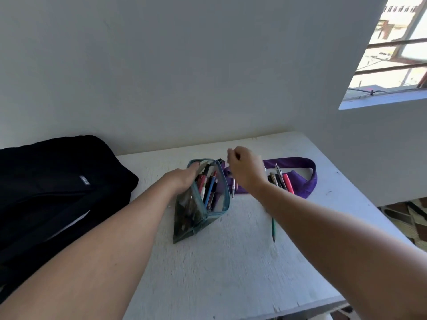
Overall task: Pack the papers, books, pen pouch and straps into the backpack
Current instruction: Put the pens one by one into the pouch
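The clear soft-plastic pen pouch with a teal zip edge [203,199] stands open at the middle of the white painted wooden table [231,262], already part-filled with pens. The left hand [184,179] grips its left rim, fingers curled over the mouth to keep it spread. The right hand [242,168] hovers just right of the pouch with fingers curled together; whether it pinches anything is hard to tell, as the view is blurred there.

Behind it lies a purple woven fabric strap [302,179] carrying a few loose pens [280,180], among them one pink. A green pencil [273,227] lies nearer.

The pouch looks light, floppy and slick, so it is best taken by the stiffer zip edge. The black fabric backpack [57,188] sits at the left.
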A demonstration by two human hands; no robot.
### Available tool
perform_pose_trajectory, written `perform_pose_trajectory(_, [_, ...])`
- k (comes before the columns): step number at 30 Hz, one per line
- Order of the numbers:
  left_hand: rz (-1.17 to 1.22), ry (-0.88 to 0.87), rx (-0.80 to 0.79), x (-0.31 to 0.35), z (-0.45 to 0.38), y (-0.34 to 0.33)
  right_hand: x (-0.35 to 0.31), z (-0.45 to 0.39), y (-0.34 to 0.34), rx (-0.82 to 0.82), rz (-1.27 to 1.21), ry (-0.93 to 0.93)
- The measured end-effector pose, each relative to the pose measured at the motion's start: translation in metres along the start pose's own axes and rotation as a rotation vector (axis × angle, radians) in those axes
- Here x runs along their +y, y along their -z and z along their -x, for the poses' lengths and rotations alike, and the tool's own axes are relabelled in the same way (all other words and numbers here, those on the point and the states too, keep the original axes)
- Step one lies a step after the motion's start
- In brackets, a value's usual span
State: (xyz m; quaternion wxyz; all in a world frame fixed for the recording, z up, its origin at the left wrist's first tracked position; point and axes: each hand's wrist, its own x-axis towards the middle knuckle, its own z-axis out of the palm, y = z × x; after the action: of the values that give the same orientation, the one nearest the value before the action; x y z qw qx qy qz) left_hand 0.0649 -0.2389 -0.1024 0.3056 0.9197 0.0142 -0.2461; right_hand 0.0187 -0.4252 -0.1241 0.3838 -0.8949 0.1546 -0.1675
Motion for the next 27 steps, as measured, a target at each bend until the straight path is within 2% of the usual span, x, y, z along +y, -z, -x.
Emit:
perform_pose_trajectory(3, [-0.033, -0.004, 0.017, 0.0, -0.004, -0.002, 0.018, -0.012, 0.01, -0.085, 0.157, -0.076])
perform_pose_trajectory(6, [-0.044, -0.002, 0.025, -0.002, -0.006, -0.002, 0.027, -0.012, 0.009, -0.2, 0.327, -0.054])
perform_pose_trajectory(11, [-0.083, -0.013, 0.042, 0.001, -0.005, -0.001, 0.023, -0.015, 0.003, -0.172, 0.503, 0.009])
perform_pose_trajectory(19, [-0.109, -0.015, 0.06, -0.001, -0.006, -0.001, 0.03, -0.014, 0.002, -0.211, 0.493, -0.13])
perform_pose_trajectory(24, [-0.124, -0.02, 0.053, -0.001, -0.006, -0.002, 0.024, -0.015, 0.003, -0.176, 0.514, -0.093])
perform_pose_trajectory(27, [-0.13, -0.018, 0.053, 0.0, -0.005, -0.002, 0.027, -0.019, -0.004, -0.192, 0.461, -0.182])
